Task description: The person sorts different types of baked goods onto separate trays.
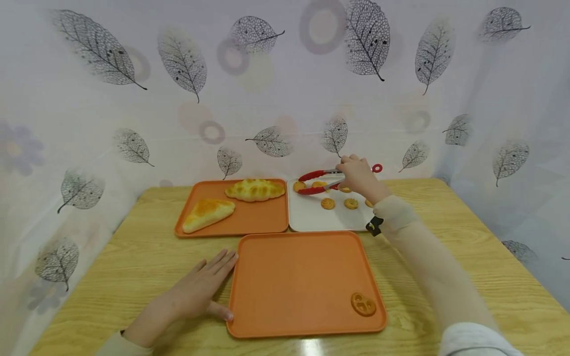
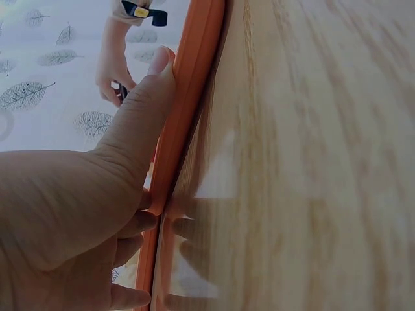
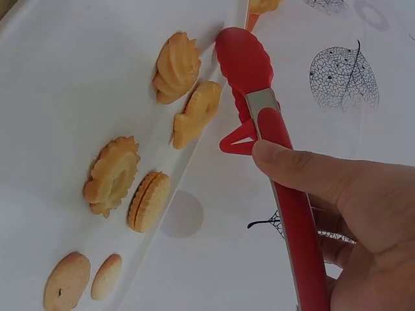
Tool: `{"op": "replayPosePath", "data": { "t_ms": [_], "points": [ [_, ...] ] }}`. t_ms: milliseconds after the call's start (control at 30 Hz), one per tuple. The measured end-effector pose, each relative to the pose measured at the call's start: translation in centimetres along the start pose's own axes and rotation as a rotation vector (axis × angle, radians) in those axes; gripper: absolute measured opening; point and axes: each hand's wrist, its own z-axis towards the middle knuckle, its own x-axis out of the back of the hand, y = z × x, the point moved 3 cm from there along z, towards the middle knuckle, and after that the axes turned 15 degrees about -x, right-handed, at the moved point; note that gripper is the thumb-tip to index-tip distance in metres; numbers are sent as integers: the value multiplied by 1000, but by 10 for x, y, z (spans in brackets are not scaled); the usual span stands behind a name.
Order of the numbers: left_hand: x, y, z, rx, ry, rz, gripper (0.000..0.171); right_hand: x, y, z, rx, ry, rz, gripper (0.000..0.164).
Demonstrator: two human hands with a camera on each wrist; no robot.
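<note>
My right hand [image 1: 358, 177] grips red-and-silver tongs [image 3: 292, 214] above the back of the white tray [image 1: 307, 220]. In the head view the tongs' red tips stand apart, on either side of a round cookie [image 1: 299, 187] at the tray's left end; whether they touch it I cannot tell. Several other cookies [image 3: 111, 175] lie in rows on the white tray. At the near orange tray [image 1: 298, 282], my left hand [image 1: 193, 291] touches the left rim with its fingertips and thumb, fingers extended. A pretzel-shaped cookie [image 1: 363, 304] lies in that tray's front right corner.
Behind and to the left, another orange tray [image 1: 249, 222] carries a triangular pastry [image 1: 208, 214] and a long braided bread [image 1: 255, 190]. All the trays stand close together on a wooden table [image 1: 147, 237]. A leaf-patterned cloth [image 1: 276, 99] hangs behind the table.
</note>
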Motion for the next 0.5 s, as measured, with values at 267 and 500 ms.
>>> {"op": "replayPosePath", "data": {
  "t_ms": [267,500],
  "points": [
    [-1,1,1,-1,1,3,122,1,-3,-1,-8,-30,-2,53],
    [-3,1,1,9,5,-1,123,-3,0,-3,-11,-19,31,55]
  ]
}}
